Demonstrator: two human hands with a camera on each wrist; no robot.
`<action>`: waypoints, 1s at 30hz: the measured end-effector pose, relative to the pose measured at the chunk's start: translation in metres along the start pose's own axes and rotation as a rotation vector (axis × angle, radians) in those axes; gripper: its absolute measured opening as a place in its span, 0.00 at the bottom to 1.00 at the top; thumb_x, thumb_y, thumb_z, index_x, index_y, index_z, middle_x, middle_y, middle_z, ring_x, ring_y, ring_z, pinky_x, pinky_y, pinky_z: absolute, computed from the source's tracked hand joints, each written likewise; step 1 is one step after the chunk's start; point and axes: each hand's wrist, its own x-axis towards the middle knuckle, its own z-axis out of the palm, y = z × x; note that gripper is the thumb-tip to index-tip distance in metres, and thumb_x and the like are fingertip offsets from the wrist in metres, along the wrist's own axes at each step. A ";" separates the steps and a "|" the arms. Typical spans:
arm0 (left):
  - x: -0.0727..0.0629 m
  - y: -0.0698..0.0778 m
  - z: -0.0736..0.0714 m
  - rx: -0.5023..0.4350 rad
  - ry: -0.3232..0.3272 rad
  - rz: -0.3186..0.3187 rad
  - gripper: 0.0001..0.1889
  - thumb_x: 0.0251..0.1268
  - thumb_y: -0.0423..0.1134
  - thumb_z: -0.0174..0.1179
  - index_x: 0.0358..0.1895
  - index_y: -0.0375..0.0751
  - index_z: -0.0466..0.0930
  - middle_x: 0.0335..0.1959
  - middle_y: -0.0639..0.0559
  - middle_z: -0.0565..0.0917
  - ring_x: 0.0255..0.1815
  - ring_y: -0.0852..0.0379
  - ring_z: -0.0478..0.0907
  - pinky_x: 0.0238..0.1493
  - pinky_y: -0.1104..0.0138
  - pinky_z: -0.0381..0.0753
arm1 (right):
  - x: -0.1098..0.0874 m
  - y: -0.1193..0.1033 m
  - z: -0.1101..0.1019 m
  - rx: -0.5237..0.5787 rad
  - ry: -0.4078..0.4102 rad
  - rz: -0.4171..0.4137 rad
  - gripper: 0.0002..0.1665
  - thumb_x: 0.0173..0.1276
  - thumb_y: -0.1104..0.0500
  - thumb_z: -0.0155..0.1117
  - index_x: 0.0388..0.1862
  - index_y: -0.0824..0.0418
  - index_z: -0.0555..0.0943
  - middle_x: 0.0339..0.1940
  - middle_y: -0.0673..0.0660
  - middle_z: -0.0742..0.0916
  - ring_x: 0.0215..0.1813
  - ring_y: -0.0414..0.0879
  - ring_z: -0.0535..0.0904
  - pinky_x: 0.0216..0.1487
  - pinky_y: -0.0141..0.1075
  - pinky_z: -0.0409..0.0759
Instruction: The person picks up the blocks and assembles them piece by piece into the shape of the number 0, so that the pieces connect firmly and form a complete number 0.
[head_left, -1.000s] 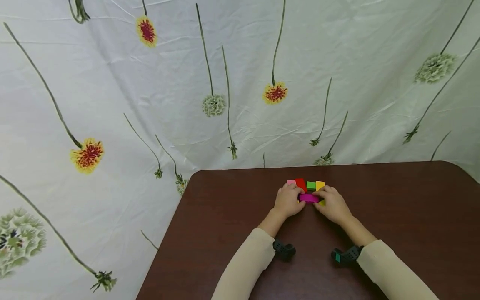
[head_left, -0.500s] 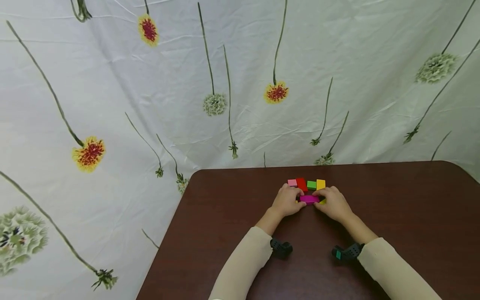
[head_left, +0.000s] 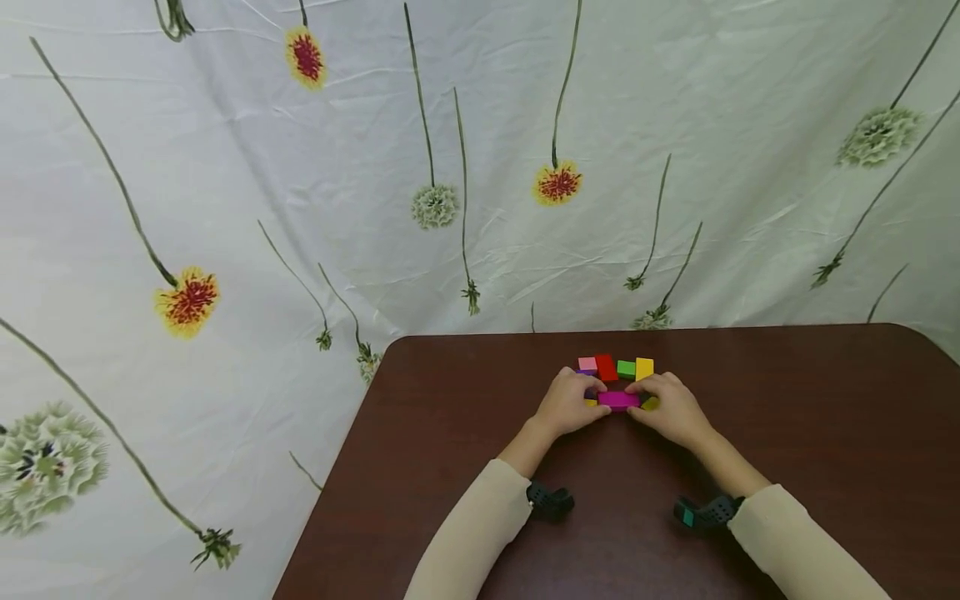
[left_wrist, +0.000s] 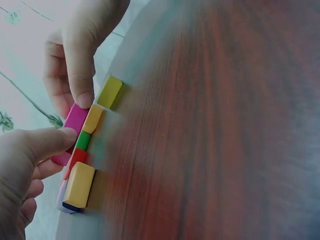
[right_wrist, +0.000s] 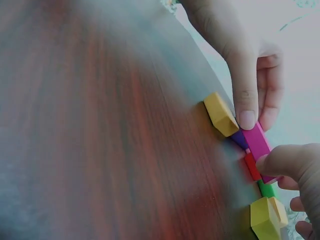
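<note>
A magenta block (head_left: pixel 618 401) is pinched from both ends. My left hand (head_left: pixel 567 402) grips its left end between thumb and fingers, and my right hand (head_left: pixel 673 408) holds the right end the same way. In the wrist views the block appears lifted off the table. Behind it stand a pink block (head_left: pixel 587 363), a red block (head_left: pixel 607 367), a green block (head_left: pixel 626 368) and a yellow block (head_left: pixel 644 368). Beside my left fingers lies an orange-yellow block (left_wrist: pixel 80 185); an olive-yellow block (right_wrist: pixel 265 219) is by my right hand. A purple block (right_wrist: pixel 240 139) is mostly hidden.
The blocks are near the far edge of a dark brown table (head_left: pixel 450 467). Behind it hangs a pale cloth (head_left: pixel 495 250) printed with flowers. Each wrist wears a dark strap, the left strap (head_left: pixel 551 502) and the right strap (head_left: pixel 708 512).
The magenta block has come slightly toward me, still held in both hands. My left hand has shifted a little left, so more of the purple and orange-yellow blocks shows. The view has tilted slightly.
</note>
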 end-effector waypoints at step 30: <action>-0.070 0.032 -0.020 -0.030 -0.131 0.156 0.15 0.54 0.52 0.72 0.41 0.50 0.87 0.35 0.64 0.85 0.34 0.65 0.65 0.36 0.77 0.62 | -0.075 -0.026 -0.005 0.016 0.031 -0.217 0.16 0.48 0.56 0.81 0.36 0.48 0.85 0.36 0.39 0.83 0.38 0.36 0.71 0.36 0.36 0.75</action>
